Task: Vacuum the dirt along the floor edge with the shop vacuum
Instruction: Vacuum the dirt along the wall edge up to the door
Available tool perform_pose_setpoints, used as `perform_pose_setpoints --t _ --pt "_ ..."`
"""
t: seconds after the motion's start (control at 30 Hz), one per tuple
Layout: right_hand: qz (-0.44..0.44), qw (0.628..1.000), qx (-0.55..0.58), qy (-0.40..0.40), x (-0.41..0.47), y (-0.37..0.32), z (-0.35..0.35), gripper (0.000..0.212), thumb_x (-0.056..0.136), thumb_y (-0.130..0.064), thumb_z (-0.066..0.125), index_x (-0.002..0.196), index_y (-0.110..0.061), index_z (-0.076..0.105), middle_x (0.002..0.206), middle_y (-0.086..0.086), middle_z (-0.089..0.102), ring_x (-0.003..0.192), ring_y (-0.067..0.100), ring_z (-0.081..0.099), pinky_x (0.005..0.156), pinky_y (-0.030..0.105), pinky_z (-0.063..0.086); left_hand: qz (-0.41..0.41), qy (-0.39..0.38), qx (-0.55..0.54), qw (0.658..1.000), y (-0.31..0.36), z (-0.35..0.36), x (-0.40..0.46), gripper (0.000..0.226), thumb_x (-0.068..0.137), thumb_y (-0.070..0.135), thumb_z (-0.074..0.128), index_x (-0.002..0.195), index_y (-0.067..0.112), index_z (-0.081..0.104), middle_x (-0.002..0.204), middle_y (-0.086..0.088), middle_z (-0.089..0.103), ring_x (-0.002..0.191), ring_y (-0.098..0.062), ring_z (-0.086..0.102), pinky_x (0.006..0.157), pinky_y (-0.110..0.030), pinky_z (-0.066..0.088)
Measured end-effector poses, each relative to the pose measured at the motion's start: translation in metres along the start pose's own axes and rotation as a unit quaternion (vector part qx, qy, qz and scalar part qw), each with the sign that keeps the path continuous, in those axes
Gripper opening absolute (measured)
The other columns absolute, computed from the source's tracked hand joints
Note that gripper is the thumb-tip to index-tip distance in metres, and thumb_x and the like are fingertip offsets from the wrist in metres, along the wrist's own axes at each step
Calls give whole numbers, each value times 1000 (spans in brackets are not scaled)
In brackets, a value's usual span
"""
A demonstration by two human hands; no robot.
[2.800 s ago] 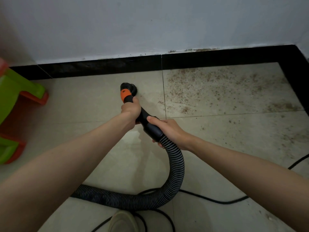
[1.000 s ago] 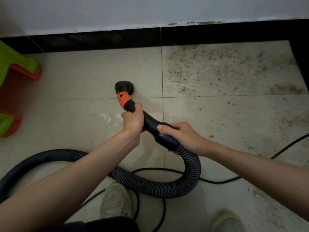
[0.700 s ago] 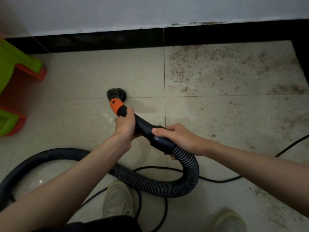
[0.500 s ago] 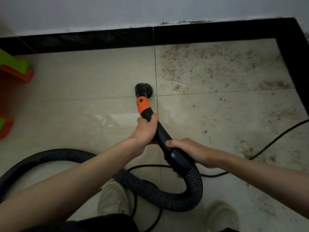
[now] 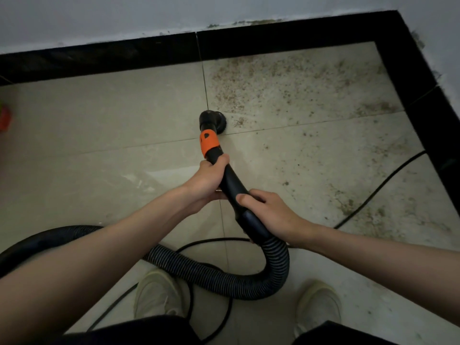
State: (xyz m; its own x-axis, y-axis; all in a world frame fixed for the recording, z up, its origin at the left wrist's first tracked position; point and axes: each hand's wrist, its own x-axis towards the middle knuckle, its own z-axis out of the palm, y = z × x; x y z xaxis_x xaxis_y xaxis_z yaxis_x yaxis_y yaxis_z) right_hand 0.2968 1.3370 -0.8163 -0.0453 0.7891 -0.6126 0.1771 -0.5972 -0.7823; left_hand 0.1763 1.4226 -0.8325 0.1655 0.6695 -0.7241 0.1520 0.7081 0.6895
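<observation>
The black vacuum wand has an orange collar and a round brush nozzle resting on the tile where two grout lines cross. My left hand grips the wand just below the collar. My right hand grips the lower cuff where the ribbed hose begins. The hose loops down and runs off to the left. Brown dirt is scattered over the tile right of the nozzle, up to the black baseboard.
The black baseboard turns a corner at the upper right. A thin black power cord crosses the dirty tile on the right and runs under the hose. My two shoes stand at the bottom. A red-green object shows at the left edge.
The nozzle has swept right from the clean left tile to the grout crossing at the edge of the dirt. The view has shifted right, showing the room corner. Both hands keep their grip.
</observation>
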Motion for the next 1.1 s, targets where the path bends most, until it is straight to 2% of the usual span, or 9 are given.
perform_pose_setpoints --t 0.07,0.17,0.3,0.4,0.5,0.63,0.7,0.8,1.1 --pt "3 1000 -1 6 7 -4 -2 24 94 -31 57 77 -14 59 73 8 62 67 23 60 74 51 53 3 -2 10 1000 6 0 8 36 97 35 44 118 7 38 82 -4 50 68 -15 57 49 -27 50" --pt "-1 1000 -8 21 22 -13 -8 25 94 -34 57 78 -15 59 76 10 63 69 26 61 76 52 53 7 -4 22 1000 22 1 21 33 98 35 43 115 7 39 83 -5 51 68 -16 58 48 -27 51" --pt "-11 997 -43 66 50 -26 -14 37 90 -49 57 86 -13 62 91 17 68 86 40 66 81 56 51 6 -2 12 1000 51 3 41 28 99 32 43 109 6 39 82 -7 51 71 -22 58 69 -39 54" --pt "-7 995 -42 95 71 -37 -18 41 85 -55 58 87 -14 61 91 14 69 85 36 67 82 55 55 4 19 31 999 72 5 58 28 100 32 41 109 6 39 83 -8 50 72 -22 57 70 -40 54" --pt "-7 992 -27 121 93 -52 -26 46 84 -54 61 83 -8 65 85 13 70 80 34 69 79 53 57 16 39 38 998 92 8 79 29 101 35 37 110 7 38 85 -8 52 73 -21 57 61 -35 52" --pt "-23 991 -25 129 124 -67 -42 43 82 -51 66 69 -11 63 69 7 66 71 29 68 72 46 59 32 83 4 996 109 15 112 40 100 36 36 127 6 40 104 -13 56 90 -29 59 72 -42 54" --pt "-32 991 -36 128 136 -71 -51 40 82 -50 67 63 -15 61 63 2 63 61 20 64 58 32 56 36 100 -10 994 113 17 123 42 100 36 37 131 7 38 111 -14 56 96 -30 59 74 -43 53" --pt "-46 988 -63 134 148 -74 -62 40 82 -47 68 58 -16 57 57 -2 58 50 10 55 39 14 37 33 110 -27 993 118 20 136 46 99 38 37 135 9 35 120 -16 55 103 -33 58 75 -44 54" --pt "-70 986 -75 128 163 -71 -101 38 84 -45 67 58 -19 56 54 -6 56 43 3 53 37 12 34 34 100 -43 993 125 41 162 44 99 38 37 135 11 33 117 -15 55 100 -33 59 71 -44 54"
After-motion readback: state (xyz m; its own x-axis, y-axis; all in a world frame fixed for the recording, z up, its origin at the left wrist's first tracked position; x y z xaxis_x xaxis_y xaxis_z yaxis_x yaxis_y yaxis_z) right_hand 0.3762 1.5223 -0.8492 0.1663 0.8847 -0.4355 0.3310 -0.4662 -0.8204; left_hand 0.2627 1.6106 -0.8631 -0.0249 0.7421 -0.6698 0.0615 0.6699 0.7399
